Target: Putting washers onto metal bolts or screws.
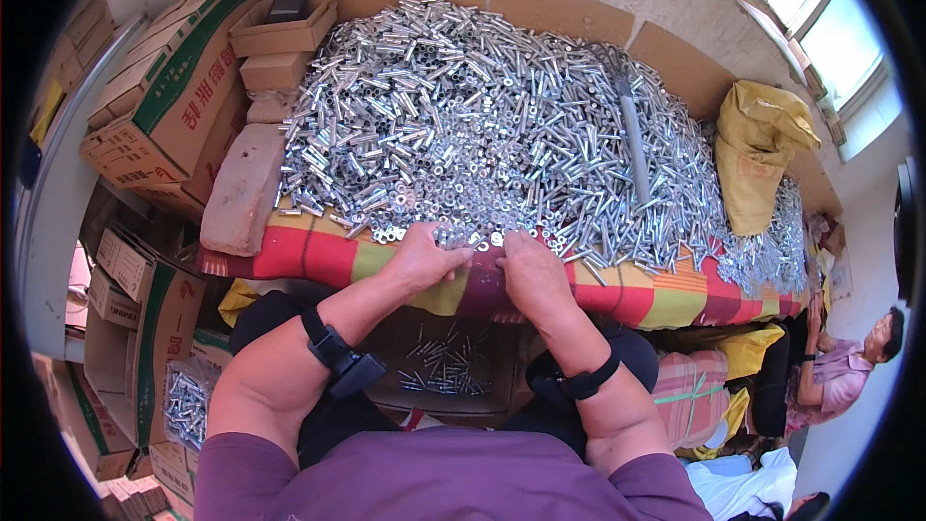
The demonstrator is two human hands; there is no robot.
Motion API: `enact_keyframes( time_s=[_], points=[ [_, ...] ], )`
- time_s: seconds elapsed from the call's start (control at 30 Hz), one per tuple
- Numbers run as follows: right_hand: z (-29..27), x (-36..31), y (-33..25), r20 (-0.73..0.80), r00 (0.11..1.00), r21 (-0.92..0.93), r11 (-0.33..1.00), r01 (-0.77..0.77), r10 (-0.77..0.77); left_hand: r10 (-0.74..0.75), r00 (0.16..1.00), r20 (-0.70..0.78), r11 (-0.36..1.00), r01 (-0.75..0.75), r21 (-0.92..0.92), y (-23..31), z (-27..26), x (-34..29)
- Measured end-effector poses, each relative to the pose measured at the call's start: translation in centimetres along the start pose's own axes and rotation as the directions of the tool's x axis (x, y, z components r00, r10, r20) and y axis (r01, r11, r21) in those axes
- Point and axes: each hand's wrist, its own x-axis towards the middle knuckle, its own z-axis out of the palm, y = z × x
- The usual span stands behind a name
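A large heap of silver metal sleeves and bolts (559, 145) covers the table. At its front middle lie loose nuts and washers (453, 174). My left hand (424, 259) is at the table's front edge, fingers curled and thumb pointing right, with small silver pieces showing between thumb and fingers; their exact kind is too small to tell. Just to the right, my right hand (533, 275) is closed, back up, its fingertips at the washers along the edge. Whatever it pinches is hidden. Both wrists rest near the checked cloth (617, 294).
A grey metal rod (634, 140) lies on the heap. To the left are a brick-like block (243, 188) and stacked cartons (174, 87). A yellow sack (762, 150) stands at right. Below, a box (482, 396) holds several bolts. Another person (844, 367) sits far right.
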Motion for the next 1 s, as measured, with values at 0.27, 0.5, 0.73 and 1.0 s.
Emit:
enact_keyframes(
  time_s=[0.27, 0.5, 0.73, 1.0],
  points=[
    [-0.9, -0.6, 1.6, 0.288, 0.917, 0.902, 0.243, -0.356, 0.275, 0.171, 0.984, 0.04, 0.936, -0.175, 0.307, -1.0, 0.6, 0.1],
    [-0.9, -0.9, 1.6, 0.462, 0.873, 0.884, -0.16, -0.439, 0.16, 0.44, 0.885, 0.15, 0.85, -0.464, 0.249, -0.5, 0.5, 0.2],
    [0.1, 0.4, 4.0, -0.218, 0.975, 0.216, 0.976, 0.008, 0.04, 0.509, 0.859, 0.056, 0.842, -0.51, 0.175, -0.1, 1.1, 1.5],
    [-0.7, 0.3, 2.9, -0.005, 0.998, 0.145, 0.987, -0.067, 0.069, 0.228, 0.973, 0.032, 0.904, -0.223, 0.364, -1.9, 0.6, 1.5]
  ],
)
